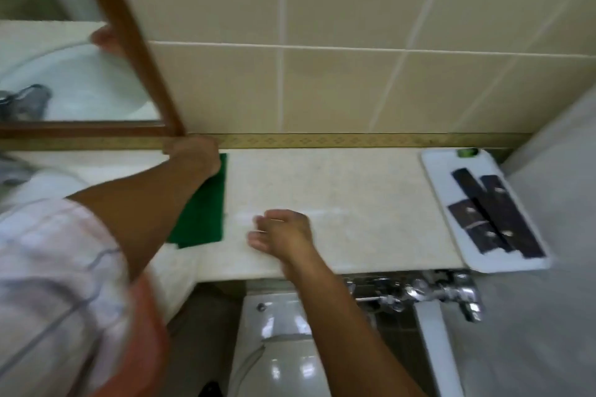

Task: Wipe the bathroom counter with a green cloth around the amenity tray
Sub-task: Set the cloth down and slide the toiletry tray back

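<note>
Left hand [193, 158] presses the green cloth [200, 213], grip unclear; right hand [283, 230] hovers loosely open above the counter [338, 190].

Soft, even, fairly bright indoor light with faint shadows. Motion blur smears the right hand [283, 232] and the sleeve [54, 267] behind the left hand [193, 155]. Glare glints on chrome fittings [419, 295] below the right hand. Grout lines [283, 26] bow towards the edges.

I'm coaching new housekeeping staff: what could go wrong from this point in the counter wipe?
1. The amenity tray sits at the right end of the counter, and its front corner seems to overhang the edge. A wipe with the green cloth under the left hand could nudge it off.
2. The dark sachets lie loose on the tray and could slide off if it is bumped.
</note>
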Tool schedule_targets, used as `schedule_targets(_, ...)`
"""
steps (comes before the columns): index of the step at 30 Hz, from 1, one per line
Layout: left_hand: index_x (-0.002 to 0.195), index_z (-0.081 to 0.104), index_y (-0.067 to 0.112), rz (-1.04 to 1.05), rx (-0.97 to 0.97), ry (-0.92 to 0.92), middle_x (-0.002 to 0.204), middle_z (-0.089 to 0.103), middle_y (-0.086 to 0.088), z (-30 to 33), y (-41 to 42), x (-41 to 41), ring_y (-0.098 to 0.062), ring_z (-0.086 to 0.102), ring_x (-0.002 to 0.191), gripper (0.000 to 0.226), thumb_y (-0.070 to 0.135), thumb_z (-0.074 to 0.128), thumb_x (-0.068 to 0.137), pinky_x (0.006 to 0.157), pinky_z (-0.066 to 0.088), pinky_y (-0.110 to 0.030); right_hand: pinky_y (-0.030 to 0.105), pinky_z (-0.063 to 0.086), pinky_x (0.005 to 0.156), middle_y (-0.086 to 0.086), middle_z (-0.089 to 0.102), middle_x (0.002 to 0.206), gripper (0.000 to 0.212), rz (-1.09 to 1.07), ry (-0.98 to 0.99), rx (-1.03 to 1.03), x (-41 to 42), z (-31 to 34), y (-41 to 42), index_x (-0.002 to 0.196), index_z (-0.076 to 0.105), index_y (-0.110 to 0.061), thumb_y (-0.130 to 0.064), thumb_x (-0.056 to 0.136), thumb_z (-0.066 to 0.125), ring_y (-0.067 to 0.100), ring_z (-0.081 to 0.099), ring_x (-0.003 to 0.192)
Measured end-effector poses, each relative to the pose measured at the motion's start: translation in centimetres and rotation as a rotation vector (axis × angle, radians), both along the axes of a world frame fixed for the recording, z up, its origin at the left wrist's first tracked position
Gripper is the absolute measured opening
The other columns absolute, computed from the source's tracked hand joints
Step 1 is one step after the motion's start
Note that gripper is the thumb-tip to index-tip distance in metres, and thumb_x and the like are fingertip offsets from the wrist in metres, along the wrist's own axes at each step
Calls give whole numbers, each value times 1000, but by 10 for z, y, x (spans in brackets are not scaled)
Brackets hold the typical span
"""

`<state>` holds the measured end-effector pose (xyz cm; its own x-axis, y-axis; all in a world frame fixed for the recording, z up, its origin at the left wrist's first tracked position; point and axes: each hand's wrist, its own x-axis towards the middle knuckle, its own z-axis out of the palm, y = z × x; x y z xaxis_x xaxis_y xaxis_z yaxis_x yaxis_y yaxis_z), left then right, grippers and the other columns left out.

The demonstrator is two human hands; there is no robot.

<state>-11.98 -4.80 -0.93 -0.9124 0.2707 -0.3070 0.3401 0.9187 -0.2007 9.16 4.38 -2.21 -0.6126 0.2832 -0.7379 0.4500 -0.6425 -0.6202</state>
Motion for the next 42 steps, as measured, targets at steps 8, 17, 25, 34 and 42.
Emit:
schedule_targets(8,93,65,8,-668,383,-87,90,62,-15,48,307,116,-37,65,90,19,8,55,76,68,49,-34,32,58,63,14,74,81,16,-830,-523,653,201,-14,253,75,69,-9,-23,80,73,30,71,69)
schedule_targets(17,117,61,2,-825,277,51,118,62,-19,-12,446,155,-38,61,107,31,5,41,94,85,51,-44,35,60,51,7,66,45,23,-747,-420,595,226,-37,300,62,65,-6,-13,81,76,18,63,38)
schedule_targets(25,116,63,3,-809,243,84,117,65,-17,-21,431,147,-35,63,106,30,3,45,92,85,51,-42,41,63,58,13,71,59,14,-661,-456,784,241,-47,333,64,69,-2,-6,73,79,22,68,47)
schedule_targets(34,59,48,14,-208,485,-140,71,60,-7,-2,232,137,-23,54,61,21,18,66,68,50,38,-24,35,59,72,10,72,64,10,-220,-415,985,208,-1,334,65,74,-8,-13,70,81,26,70,63)
schedule_targets(42,63,59,10,188,572,-136,64,67,-7,11,69,106,-21,65,61,10,17,66,61,43,41,-22,38,57,79,14,73,83,7,203,-292,1114,72,-8,266,72,74,-8,-13,77,76,32,68,80)
